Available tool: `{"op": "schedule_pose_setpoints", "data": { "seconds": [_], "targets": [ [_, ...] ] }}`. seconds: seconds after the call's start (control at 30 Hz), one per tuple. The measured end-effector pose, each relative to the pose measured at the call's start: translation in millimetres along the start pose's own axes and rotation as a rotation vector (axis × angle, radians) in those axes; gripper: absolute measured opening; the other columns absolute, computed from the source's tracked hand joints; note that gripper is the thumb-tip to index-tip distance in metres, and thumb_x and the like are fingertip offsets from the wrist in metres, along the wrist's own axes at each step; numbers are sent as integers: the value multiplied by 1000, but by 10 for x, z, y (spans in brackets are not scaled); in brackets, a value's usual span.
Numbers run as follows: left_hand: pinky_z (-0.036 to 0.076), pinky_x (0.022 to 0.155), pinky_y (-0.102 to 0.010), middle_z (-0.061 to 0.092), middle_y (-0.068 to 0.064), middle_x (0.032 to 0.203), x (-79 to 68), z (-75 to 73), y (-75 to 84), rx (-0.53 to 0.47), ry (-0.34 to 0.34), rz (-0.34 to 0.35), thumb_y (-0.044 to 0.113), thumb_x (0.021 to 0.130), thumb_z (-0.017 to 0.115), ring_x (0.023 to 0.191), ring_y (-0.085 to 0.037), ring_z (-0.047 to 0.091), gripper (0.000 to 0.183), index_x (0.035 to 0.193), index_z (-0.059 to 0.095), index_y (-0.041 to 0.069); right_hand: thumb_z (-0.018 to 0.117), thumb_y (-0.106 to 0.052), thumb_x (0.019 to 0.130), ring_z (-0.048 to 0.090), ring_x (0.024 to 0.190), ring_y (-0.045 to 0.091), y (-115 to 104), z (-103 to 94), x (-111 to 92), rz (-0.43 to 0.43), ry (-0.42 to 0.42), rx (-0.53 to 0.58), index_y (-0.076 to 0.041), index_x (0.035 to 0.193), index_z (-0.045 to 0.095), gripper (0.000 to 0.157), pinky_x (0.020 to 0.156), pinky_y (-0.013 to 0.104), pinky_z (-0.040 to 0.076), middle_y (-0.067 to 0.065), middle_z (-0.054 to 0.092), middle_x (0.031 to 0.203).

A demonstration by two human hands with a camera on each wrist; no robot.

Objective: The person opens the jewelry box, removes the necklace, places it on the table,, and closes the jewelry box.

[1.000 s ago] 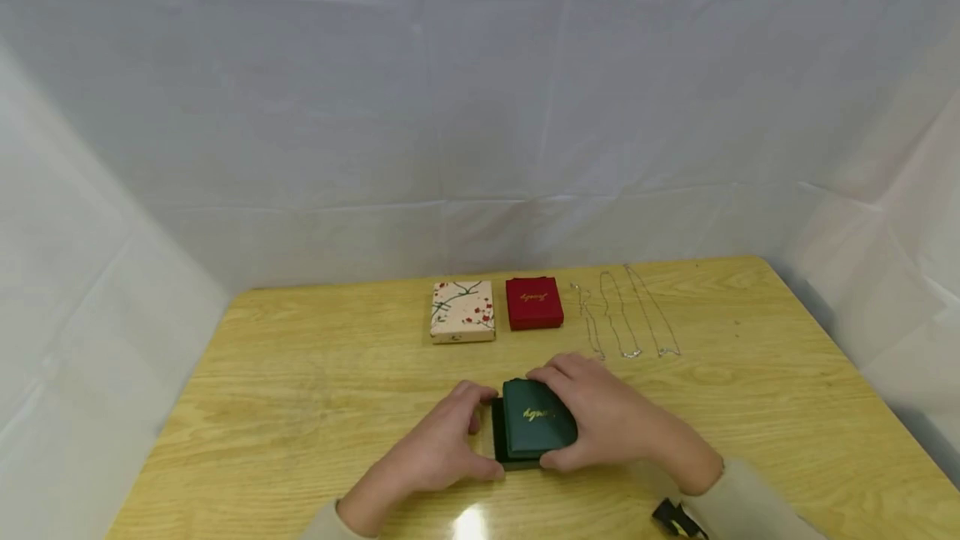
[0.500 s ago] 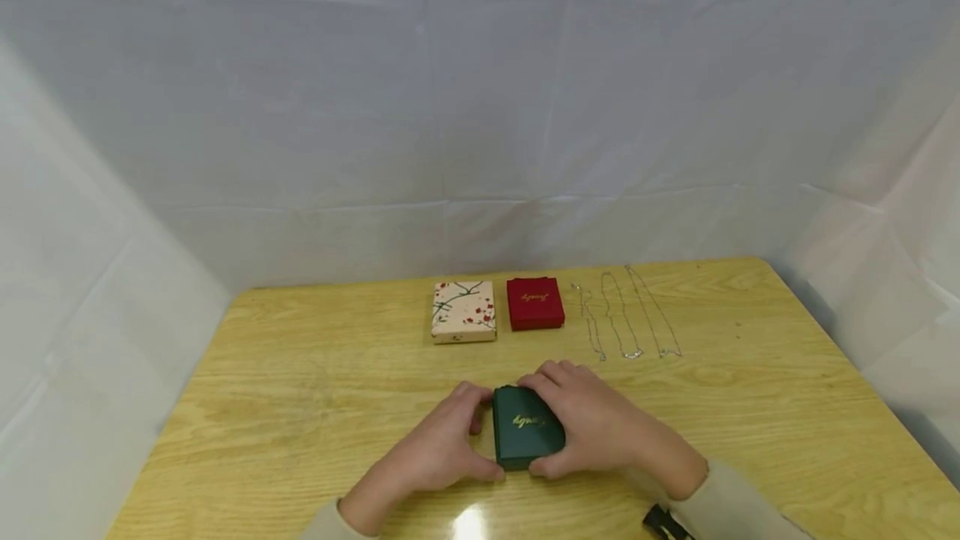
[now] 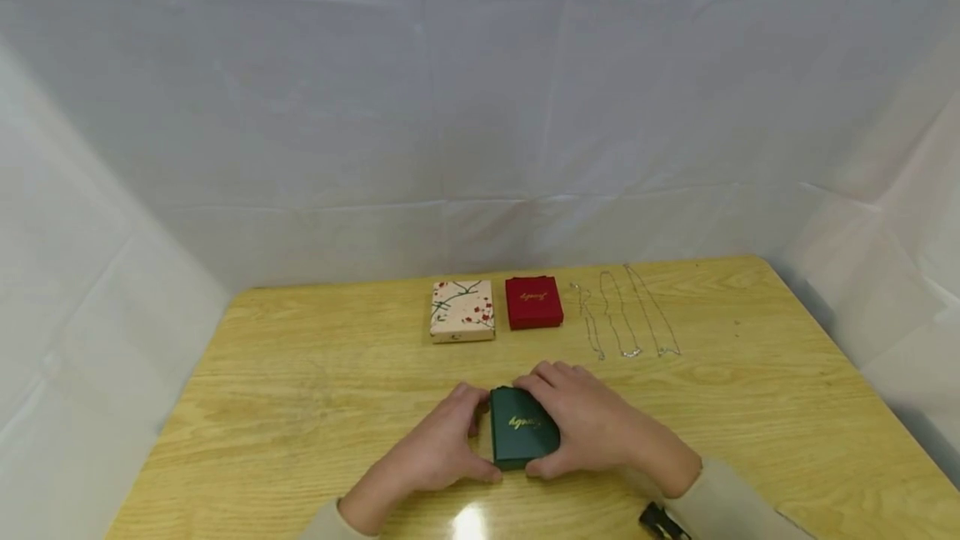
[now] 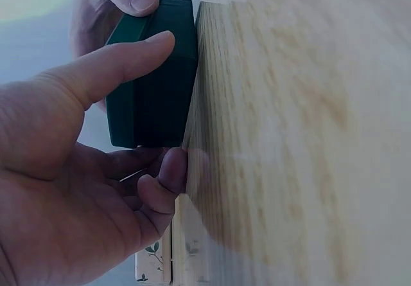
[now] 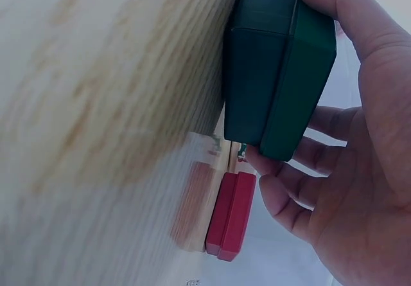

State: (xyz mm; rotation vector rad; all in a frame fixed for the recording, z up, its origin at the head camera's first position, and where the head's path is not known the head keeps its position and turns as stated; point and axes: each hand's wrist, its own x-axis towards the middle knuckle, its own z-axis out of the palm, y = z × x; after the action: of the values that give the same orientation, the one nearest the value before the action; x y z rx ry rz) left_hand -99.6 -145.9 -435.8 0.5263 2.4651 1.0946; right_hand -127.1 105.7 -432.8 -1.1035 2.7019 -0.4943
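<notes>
A dark green gift box (image 3: 516, 438) with gold script on its lid lies on the wooden table near the front. The lid sits on the base, and a seam between them shows in the right wrist view. My left hand (image 3: 441, 445) holds the base (image 4: 164, 93) at the box's left end, thumb on the near side and fingers at the far side. My right hand (image 3: 596, 427) grips the lid (image 5: 302, 83) from the right, thumb at the near edge and fingers at the far edge. The right hand hides the lid's right part.
A cream box with a floral print (image 3: 462, 312) and a red box (image 3: 534, 303) lie farther back. To their right several thin silver chains (image 3: 621, 319) are laid out. White cloth (image 3: 480, 107) hangs behind the wooden table (image 3: 300, 382) and at its sides.
My right hand has moved left and slightly toward me with the green lid. The lid, earlier shifted right with the base's left part bare, now covers the base. My left hand stays put.
</notes>
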Motion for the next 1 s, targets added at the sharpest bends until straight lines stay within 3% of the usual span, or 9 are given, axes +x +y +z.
{"op": "schedule_pose_setpoints", "data": {
  "seconds": [0.4, 0.8, 1.0],
  "targets": [
    [48, 84, -30, 52, -3, 114, -9, 4, -17, 6, -4, 7, 22, 72, 100, 98, -19, 51, 88, 142, 52, -3, 84, -67, 77, 51, 119, 15, -1, 20, 10, 5, -9, -2, -17, 150, 53, 94, 113, 49, 43, -4, 55, 134],
    [50, 85, -30, 53, -4, 126, -13, -9, -19, -57, 16, 37, 29, 71, 101, 101, -20, 54, 106, 154, 41, 1, 84, -67, 77, 50, 116, 14, 16, 45, 13, 1, -15, 6, -17, 150, 53, 93, 110, 48, 44, -6, 55, 133],
    [49, 85, -29, 52, -4, 130, -27, -25, -25, -81, 8, 65, 35, 77, 98, 102, -22, 53, 97, 152, 44, 6, 83, -67, 78, 50, 117, 14, 19, 51, 14, -5, -9, -5, -17, 150, 53, 93, 109, 48, 44, -5, 55, 133]
  ]
}}
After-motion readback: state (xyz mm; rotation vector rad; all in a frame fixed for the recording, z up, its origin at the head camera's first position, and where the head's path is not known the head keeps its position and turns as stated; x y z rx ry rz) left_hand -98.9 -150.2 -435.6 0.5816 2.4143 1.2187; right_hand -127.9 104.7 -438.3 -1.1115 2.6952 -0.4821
